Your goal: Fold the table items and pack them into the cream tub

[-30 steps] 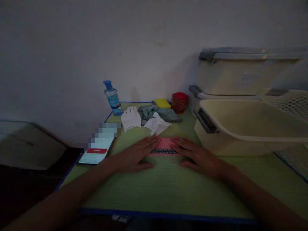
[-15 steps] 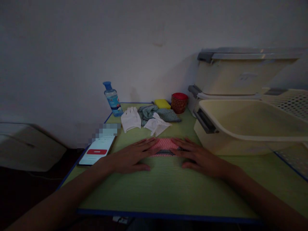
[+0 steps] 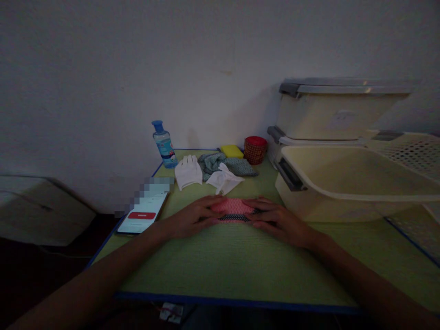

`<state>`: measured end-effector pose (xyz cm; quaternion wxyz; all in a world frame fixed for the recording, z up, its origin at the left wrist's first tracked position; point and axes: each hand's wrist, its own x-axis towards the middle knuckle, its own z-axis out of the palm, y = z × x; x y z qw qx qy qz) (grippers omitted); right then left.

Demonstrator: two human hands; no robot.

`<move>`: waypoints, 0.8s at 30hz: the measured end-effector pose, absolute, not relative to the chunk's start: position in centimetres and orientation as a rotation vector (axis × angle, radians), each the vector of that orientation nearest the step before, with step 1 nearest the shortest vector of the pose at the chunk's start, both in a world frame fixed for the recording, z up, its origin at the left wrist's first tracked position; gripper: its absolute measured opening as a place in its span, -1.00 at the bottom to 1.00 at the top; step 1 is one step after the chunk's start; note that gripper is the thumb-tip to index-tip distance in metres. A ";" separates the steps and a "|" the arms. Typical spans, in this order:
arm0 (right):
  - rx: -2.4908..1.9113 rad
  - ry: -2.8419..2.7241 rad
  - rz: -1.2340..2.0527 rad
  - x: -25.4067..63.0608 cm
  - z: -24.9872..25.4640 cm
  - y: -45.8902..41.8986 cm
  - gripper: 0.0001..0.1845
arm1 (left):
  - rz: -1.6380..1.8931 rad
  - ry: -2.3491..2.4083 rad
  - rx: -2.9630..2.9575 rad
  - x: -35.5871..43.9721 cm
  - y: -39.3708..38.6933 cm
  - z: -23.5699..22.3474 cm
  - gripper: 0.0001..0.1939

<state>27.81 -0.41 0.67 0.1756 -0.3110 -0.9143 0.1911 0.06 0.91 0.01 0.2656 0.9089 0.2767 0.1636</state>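
A folded pink knit cloth (image 3: 234, 207) with a dark patterned band along its near side lies flat on the green table. At its left end is my left hand (image 3: 192, 217), thumb and fingers closed on the cloth's edges. My right hand (image 3: 280, 222) grips the opposite end in the same way, palm down. Both hands cover the cloth's ends, so only its middle shows. Just beyond the cloth lie a crumpled white glove (image 3: 225, 178), a flat white glove (image 3: 188, 173) and a bunched grey-green cloth (image 3: 213, 164).
A blue-capped bottle (image 3: 166, 145) stands at the table's far left corner, with a lit phone (image 3: 146, 211) nearer me. A yellow sponge (image 3: 232, 151) and a red woven container (image 3: 255, 150) sit at the back. An open cream bin (image 3: 309, 208) and stacked lidded boxes (image 3: 323, 114) occupy the right.
Both thumbs have drawn in from the bare table to the cloth's near edge, and the fingers have closed at its ends. The view has shifted slightly.
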 end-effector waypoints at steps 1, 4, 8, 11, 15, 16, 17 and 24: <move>-0.883 -2.553 0.557 27.7 0.7 -0.4 -0.72 | 0.473 0.773 2.412 0.2 1.0 -0.1 -0.70; -0.896 -2.434 0.582 27.3 0.8 -0.3 -0.77 | 0.590 0.857 2.277 0.6 1.2 -0.4 -0.74; -0.943 -2.304 0.631 26.4 0.7 -0.2 -0.77 | 0.738 0.967 2.122 1.4 1.3 -0.8 -0.77; -1.011 -2.199 0.655 25.9 0.5 0.0 -0.79 | 0.805 1.027 2.044 1.9 1.3 -1.0 -0.81; -1.082 -2.121 0.677 25.8 0.1 0.1 -0.91 | 0.858 1.100 2.001 2.0 1.3 -0.9 -0.91; -1.113 -2.114 0.678 25.8 0.0 0.2 -0.89 | 0.850 1.122 1.998 1.9 1.3 -0.9 -0.83; -1.150 -2.105 0.678 25.9 0.0 0.2 -0.82 | 0.835 1.145 2.000 1.9 1.3 -0.9 -0.75; -1.351 -2.120 0.716 26.2 0.1 0.4 -0.47 | 0.739 1.247 2.171 1.4 2.0 -1.5 -0.64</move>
